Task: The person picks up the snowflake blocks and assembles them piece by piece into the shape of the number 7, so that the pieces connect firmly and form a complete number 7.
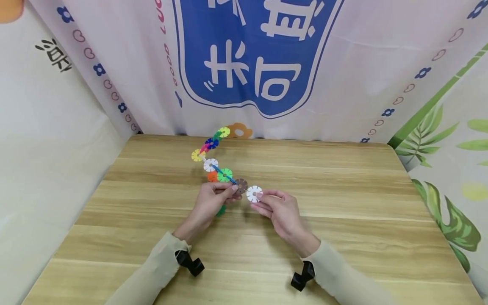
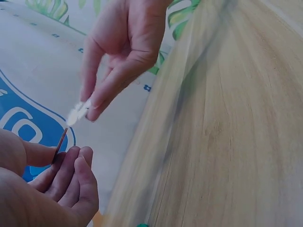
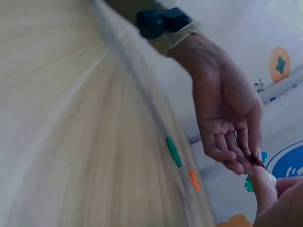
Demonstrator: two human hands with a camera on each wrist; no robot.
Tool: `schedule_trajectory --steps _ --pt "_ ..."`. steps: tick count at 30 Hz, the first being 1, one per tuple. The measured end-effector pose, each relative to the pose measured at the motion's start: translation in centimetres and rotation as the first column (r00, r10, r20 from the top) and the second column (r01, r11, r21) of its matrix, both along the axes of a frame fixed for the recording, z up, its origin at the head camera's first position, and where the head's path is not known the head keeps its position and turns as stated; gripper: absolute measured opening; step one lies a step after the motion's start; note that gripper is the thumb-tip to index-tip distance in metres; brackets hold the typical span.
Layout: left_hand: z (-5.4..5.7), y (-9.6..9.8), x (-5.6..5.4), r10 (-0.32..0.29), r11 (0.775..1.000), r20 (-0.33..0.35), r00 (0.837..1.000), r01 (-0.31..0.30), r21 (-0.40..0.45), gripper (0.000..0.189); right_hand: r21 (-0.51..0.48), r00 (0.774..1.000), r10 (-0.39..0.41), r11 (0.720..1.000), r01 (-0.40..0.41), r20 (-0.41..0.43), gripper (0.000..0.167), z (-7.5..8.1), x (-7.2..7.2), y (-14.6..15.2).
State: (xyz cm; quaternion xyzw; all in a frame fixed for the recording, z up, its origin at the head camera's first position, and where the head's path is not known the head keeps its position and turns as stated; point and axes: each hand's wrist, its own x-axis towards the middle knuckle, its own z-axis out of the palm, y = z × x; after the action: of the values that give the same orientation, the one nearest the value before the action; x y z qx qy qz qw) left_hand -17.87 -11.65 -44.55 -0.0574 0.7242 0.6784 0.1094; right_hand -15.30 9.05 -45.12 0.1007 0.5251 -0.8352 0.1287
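Observation:
In the head view, my left hand pinches a brown notched snowflake disc at the end of a linked chain. My right hand holds a white snowflake disc between thumb and fingers. The white disc meets the brown disc's edge in the left wrist view; how deep their slots join cannot be seen. Up and to the left runs the chain, with blue, light green, white, yellow, pink, dark blue and further discs, ending in a yellow-green disc.
On the wooden table, an orange disc and a dark green disc lie partly hidden by my left hand. Both the green disc and the orange disc appear in the right wrist view. A printed curtain hangs behind the table.

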Motion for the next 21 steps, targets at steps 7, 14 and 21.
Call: schedule_trajectory --steps 7,14,21 --pt "0.09 0.21 0.0 0.004 1.0 0.032 0.999 -0.004 -0.004 0.022 0.133 0.968 -0.03 0.989 0.065 -0.25 0.01 0.19 0.69 -0.18" --pt "0.06 0.4 0.07 -0.009 1.0 0.035 0.999 0.01 -0.008 0.02 0.333 0.936 0.04 0.939 0.084 -0.349 0.012 -0.23 0.67 -0.48" --pt "0.26 0.1 0.39 -0.096 0.995 0.002 0.995 0.096 0.002 0.02 0.45 0.866 0.062 0.871 0.196 -0.497 0.007 0.08 1.1 -0.55"
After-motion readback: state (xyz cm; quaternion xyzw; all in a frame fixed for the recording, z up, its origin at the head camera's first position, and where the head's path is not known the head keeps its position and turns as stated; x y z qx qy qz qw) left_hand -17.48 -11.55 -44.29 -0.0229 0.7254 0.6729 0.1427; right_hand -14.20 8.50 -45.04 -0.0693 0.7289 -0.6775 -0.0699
